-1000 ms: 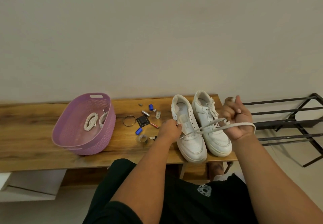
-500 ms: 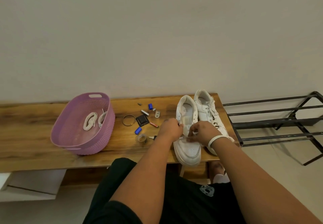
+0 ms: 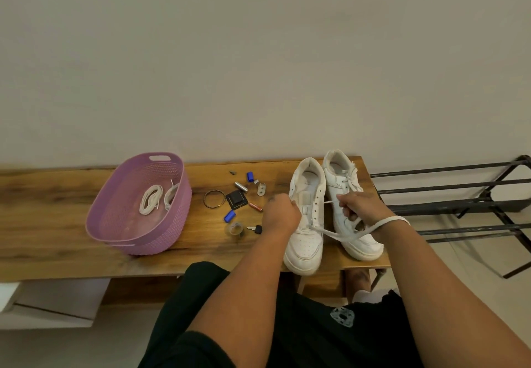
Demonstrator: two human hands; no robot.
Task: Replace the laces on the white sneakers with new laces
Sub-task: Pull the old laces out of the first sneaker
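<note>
Two white sneakers stand side by side at the right end of a wooden bench (image 3: 57,224), toes toward the person. The left sneaker (image 3: 306,224) has its toe poking just past the front edge; the right sneaker (image 3: 344,195) sits near the bench's right edge, its own laces tied. The left hand (image 3: 280,215) grips the left sneaker's side, fingers curled at the eyelet row. The right hand (image 3: 362,206) pinches the lace (image 3: 339,234), which runs from the left sneaker's lower eyelets across the right sneaker and loops round the right wrist.

Bare wood lies open at the bench's left end and along its front, between the purple basket (image 3: 172,235) and the sneakers. The basket stands left of centre and holds two coiled white laces (image 3: 149,199). Between basket and sneakers lie small things: a ring (image 3: 214,199), a black square piece (image 3: 236,199), two blue caps, a key (image 3: 255,228), a tape roll (image 3: 235,228) and a few metal bits.

The bench stands against a plain pale wall. A black metal rack (image 3: 459,195) stands just right of it, on a pale floor.
</note>
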